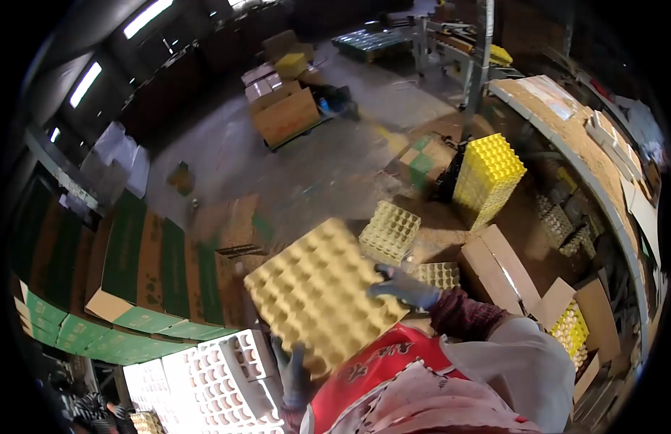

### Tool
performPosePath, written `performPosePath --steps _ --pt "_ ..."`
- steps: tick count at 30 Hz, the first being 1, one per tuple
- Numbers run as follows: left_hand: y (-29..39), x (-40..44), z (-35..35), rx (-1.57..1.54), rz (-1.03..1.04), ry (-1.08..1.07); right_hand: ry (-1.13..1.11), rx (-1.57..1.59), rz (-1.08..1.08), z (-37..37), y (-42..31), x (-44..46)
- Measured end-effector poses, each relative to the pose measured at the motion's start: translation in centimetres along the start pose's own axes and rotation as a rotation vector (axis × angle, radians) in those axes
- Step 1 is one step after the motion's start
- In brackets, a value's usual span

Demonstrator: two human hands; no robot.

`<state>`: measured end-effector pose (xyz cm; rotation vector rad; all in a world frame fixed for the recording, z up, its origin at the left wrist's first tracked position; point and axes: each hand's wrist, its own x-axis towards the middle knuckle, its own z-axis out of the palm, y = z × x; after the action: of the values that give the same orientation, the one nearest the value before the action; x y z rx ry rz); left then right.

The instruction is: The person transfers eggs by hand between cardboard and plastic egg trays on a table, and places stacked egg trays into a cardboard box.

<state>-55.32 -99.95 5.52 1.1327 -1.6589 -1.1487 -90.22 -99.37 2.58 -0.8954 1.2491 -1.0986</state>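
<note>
A large yellowish egg tray [321, 289], tilted, is held up in front of my body. My gloved right hand [408, 286] grips its right edge, fingers bent over the rim. At its lower left edge is my gloved left hand [292, 372], with fingers wrapped against the tray and partly hidden. Just beyond the tray stands a smaller stack of pale egg trays [390, 231], and another grey tray [438, 275] lies near my right wrist. White egg trays [220, 376] stand to the left of my left hand.
Green-and-brown cartons [144, 267] are stacked at the left. A tall yellow tray stack [489, 177] stands at the right, near an open carton with eggs [570, 333] and a long workbench [567, 137]. A loaded cart [286, 116] is farther back. Another person [97, 409] shows at lower left.
</note>
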Motion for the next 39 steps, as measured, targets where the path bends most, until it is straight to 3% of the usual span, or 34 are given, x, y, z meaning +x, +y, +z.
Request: performPosePath --steps 2,3,5,8,9,10,13,15,16,17,20,23,24,26,27,31,32,33,34,35,37,39 --pt "1.4 5.5 0.8 0.004 0.064 -0.146 0.023 0.056 0.011 -2.5 -0.2 2.6" --pt "3.4 8.7 2.2 -0.485 -0.229 -0.143 0.032 0.059 0.028 -3.3 -1.0 3.2" --pt "2.3 13.9 3.7 -0.937 -0.539 -0.068 0.068 0.006 -0.025 -5.5 1.3 7.7" --pt "-3.5 24.0 4.6 -0.662 -0.382 -0.174 0.062 0.047 -0.05 -7.6 -1.9 14.2" --pt "-6.0 27.9 5.3 -0.613 -0.344 -0.173 0.009 0.068 -0.112 -9.1 -1.5 17.4" --pt "-6.0 31.6 6.4 -0.598 -0.276 -0.152 -0.106 -0.115 -0.265 -11.6 -0.4 20.6" --pt "-6.0 42.6 8.6 -0.585 -0.155 -0.247 0.157 0.351 -0.021 -14.6 0.3 28.6" --pt "-6.6 49.2 10.2 -0.552 -0.195 -0.316 0.292 0.111 -0.054 -17.7 2.1 35.3" --pt "-4.8 52.0 10.8 -0.71 -0.193 -0.359 0.422 -0.002 -0.079 -17.5 -0.6 36.9" --pt "-4.9 54.5 11.2 -0.682 -0.157 -0.407 0.48 0.046 0.048 -17.0 -3.6 37.9" --pt "-7.2 60.3 11.3 -0.294 -0.41 -0.499 0.573 0.063 0.092 -18.8 -2.6 42.1" --pt "-8.0 67.1 12.3 -0.639 -0.426 -0.522 0.494 0.031 -0.032 -20.7 -3.1 45.9" --pt "-8.0 68.9 12.3 -0.477 -0.454 -0.532 0.462 -0.222 -0.133 -22.0 -3.1 46.1" --pt "-11.5 73.4 13.3 -0.633 -0.413 -0.487 0.428 0.041 -0.068 -23.4 -4.8 50.2" --pt "-13.2 75.9 13.7 -0.708 -0.395 -0.462 0.392 0.098 0.126 -24.3 -7.4 51.8" --pt "-16.1 86.3 14.7 -0.692 -0.414 -0.399 0.306 -0.015 0.139 -26.8 -13.0 62.3" --pt "-15.7 90.3 14.3 -0.627 -0.307 -0.455 0.269 -0.122 0.229 -27.7 -14.8 66.2" --pt "-15.1 93.4 14.0 -0.64 -0.378 -0.427 0.234 -0.231 0.318 -29.0 -16.3 69.8" --pt "-15.8 96.7 14.3 -0.611 -0.407 -0.354 0.174 -0.213 0.204 -30.6 -16.2 74.0" --pt "-16.6 99.8 14.3 -0.581 -0.431 -0.275 0.122 -0.28 0.225 -32.8 -15.7 78.6" --pt "-23.8 105.8 12.5 -0.36 -0.2 -0.34 -0.019 -0.323 0.372 -33.7 -19.3 87.2" --pt "-27.1 110.6 10.7 -0.425 -0.34 -0.259 -0.156 -0.346 0.044 -34.2 -21.4 94.3"
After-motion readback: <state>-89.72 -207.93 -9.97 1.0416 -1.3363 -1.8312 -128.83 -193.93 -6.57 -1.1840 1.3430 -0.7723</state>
